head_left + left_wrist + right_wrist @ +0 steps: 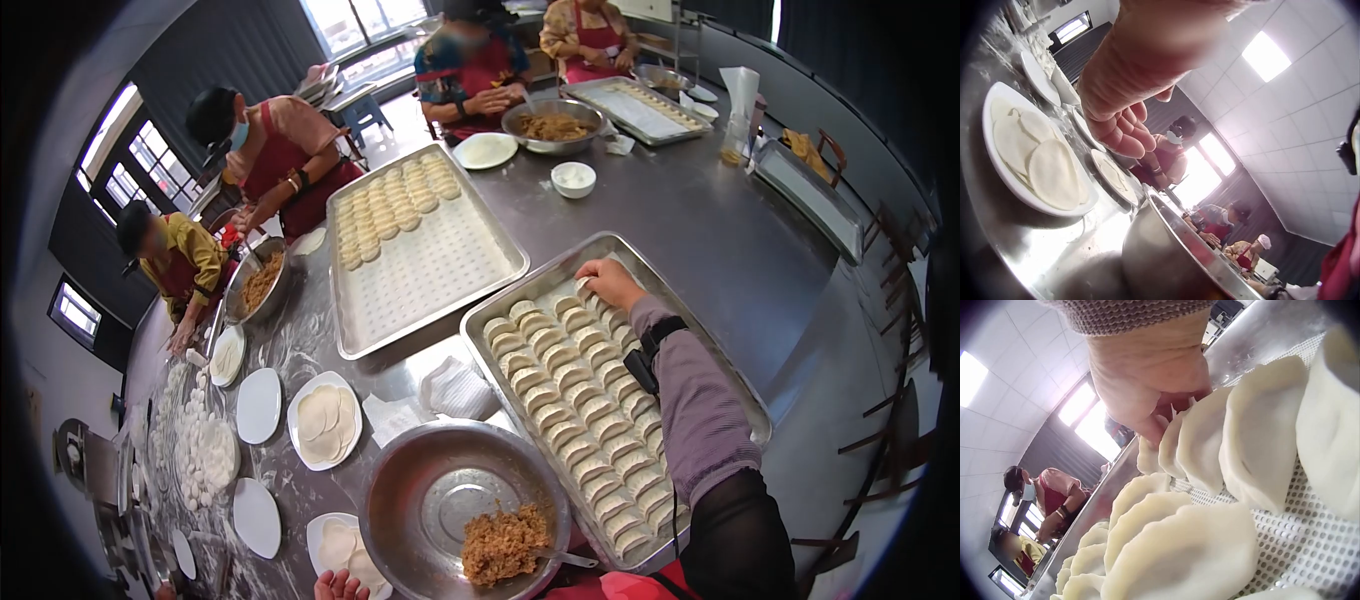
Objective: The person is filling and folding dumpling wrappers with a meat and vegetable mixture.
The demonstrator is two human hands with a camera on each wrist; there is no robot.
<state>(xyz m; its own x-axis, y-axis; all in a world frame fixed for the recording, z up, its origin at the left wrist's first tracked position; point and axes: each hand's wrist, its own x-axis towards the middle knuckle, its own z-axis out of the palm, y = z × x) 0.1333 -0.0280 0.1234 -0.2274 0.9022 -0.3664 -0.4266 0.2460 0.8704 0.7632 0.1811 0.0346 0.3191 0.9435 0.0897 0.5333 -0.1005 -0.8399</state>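
Note:
At the far end of a tray of dumplings [575, 345], my right hand [610, 283] pinches a dumpling [584, 287]. The right wrist view has the same hand [1147, 381] from behind, its thumb and fingers around the far dumpling [1147, 456] of a row; its fingertips are partly hidden. My left hand [341, 587] is at the bottom edge, by a plate of round wrappers [340, 548]. In the left wrist view this hand [1138, 75] hangs with loosely curled fingers, holding nothing, above the plates and beside the metal bowl [1160, 250].
A bowl [400, 510] with filling [505, 545] and a spoon stands between my hands. Beyond lie a second dumpling tray [430, 260], a cloth [458, 388] and several white plates [259, 405]. Floured dough pieces [205, 450] are at left. Several people in red aprons work around the table.

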